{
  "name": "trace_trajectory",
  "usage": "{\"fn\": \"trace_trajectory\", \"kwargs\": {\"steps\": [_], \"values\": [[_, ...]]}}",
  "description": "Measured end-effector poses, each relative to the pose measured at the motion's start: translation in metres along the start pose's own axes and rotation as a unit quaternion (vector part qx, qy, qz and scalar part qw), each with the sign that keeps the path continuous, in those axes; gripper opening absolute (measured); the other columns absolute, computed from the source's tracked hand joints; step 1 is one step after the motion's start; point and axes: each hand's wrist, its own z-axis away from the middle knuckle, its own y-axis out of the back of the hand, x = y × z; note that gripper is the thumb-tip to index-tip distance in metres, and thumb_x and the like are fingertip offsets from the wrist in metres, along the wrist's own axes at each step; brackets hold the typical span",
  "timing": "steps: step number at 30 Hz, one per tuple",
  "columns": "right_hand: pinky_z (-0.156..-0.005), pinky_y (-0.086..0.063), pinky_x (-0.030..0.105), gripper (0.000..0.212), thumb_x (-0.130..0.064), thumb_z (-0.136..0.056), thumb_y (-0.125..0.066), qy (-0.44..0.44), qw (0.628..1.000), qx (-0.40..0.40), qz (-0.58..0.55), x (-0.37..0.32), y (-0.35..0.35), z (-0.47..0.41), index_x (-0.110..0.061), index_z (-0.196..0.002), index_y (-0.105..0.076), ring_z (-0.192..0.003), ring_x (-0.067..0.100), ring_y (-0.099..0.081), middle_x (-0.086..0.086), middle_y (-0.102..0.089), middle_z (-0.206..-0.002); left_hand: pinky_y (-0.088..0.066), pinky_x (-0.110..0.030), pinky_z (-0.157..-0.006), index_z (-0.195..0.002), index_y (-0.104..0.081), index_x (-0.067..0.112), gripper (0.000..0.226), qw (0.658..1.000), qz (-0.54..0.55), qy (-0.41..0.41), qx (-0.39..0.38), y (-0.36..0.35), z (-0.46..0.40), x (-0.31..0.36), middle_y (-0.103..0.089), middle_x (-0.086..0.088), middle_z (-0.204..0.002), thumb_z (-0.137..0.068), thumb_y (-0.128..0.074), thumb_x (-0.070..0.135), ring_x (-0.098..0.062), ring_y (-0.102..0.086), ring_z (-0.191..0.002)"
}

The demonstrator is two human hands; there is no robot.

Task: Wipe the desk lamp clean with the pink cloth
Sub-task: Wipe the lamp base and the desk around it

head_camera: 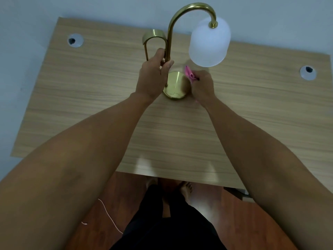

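Nearest the camera, dark trousers (169, 230) and a bare foot (186, 189) stand on a reddish wooden floor (243, 222), where a thin pale cord (108, 215) trails at the left. Two bare forearms reach forward over the near edge of the light wood-grain surface (90, 105). The left hand (153, 76) is curled around the lower stem of the brass desk lamp (170, 40), fingers wrapped on the tube and thumb pressed against its right side, just above the round brass base (175, 87). The right hand (202, 87) is closed into a loose fist bunching the pink cloth (190, 73); a fold of it sticks up from the top of the fist and a small bit shows below the wrist side. That hand sits at the right rim of the base, the cloth touching or just beside it; which, the view does not settle. The lamp stands upright near the middle of the surface. Its stem arches up and over to the right, ending in a frosted white shade (210, 42) that hangs above and beyond the right hand. A looped brass handle (155, 39) rises to the left of the stem. Farther back, two round cable grommets (75, 40) (308, 72) sit near the left and right ends of the surface, against a pale wall (90, 6).
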Motion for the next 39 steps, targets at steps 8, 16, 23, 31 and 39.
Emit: {"fn": "trace_trajectory", "kwargs": {"steps": [8, 16, 23, 31, 39], "values": [[-0.090, -0.052, 0.048, 0.022, 0.001, -0.092, -0.060, 0.074, 0.985, 0.002, 0.154, 0.014, -0.043, 0.024, -0.004, -0.111, -0.072, -0.113, 0.043, -0.058, 0.023, -0.061, -0.119, -0.057, -0.049, -0.074, -0.112, -0.059, -0.001, 0.027, 1.000, -0.002, -0.003, 0.001, -0.001, 0.000, -0.001, -0.071, -0.013, -0.091, -0.105, -0.054, 0.025, -0.028, -0.069, -0.083], [-0.101, -0.050, 0.031, 0.019, -0.002, -0.095, -0.057, -0.042, 0.998, 0.048, 0.006, -0.005, -0.080, 0.051, -0.020, -0.102, -0.056, -0.104, 0.026, -0.057, 0.006, -0.054, -0.114, -0.056, -0.048, -0.074, -0.111, -0.058, 0.000, 0.027, 1.000, -0.006, 0.014, -0.010, 0.000, -0.001, 0.002, -0.072, -0.010, -0.093, -0.105, -0.053, 0.026, -0.027, -0.068, -0.085], [-0.050, -0.043, 0.009, 0.019, 0.006, -0.096, -0.055, -0.021, 0.997, 0.042, 0.062, -0.008, -0.070, 0.057, 0.014, -0.106, -0.069, -0.061, -0.001, -0.056, 0.007, -0.059, -0.083, -0.058, -0.045, -0.077, -0.112, -0.059, 0.004, 0.025, 0.999, 0.015, 0.019, -0.031, 0.004, -0.001, 0.002, -0.066, 0.003, -0.091, -0.104, -0.054, 0.028, -0.018, -0.067, -0.086], [-0.088, -0.052, 0.037, 0.023, -0.011, -0.102, -0.060, 0.210, 0.940, -0.021, 0.270, -0.011, -0.068, 0.055, -0.003, -0.118, -0.074, -0.113, 0.032, -0.056, 0.016, -0.061, -0.119, -0.058, -0.048, -0.078, -0.114, -0.058, 0.002, 0.028, 0.999, 0.019, 0.025, -0.040, 0.004, -0.002, 0.000, -0.071, -0.010, -0.095, -0.105, -0.053, 0.028, -0.026, -0.069, -0.089], [-0.087, -0.051, 0.041, 0.034, -0.006, -0.101, -0.054, 0.255, 0.895, -0.079, 0.356, -0.012, -0.054, 0.039, -0.013, -0.130, -0.070, -0.112, 0.034, -0.054, 0.015, -0.060, -0.123, -0.056, -0.047, -0.079, -0.116, -0.058, 0.001, 0.028, 0.999, 0.006, 0.021, -0.043, 0.005, -0.003, 0.002, -0.071, -0.010, -0.096, -0.105, -0.053, 0.026, -0.025, -0.068, -0.089]]}}
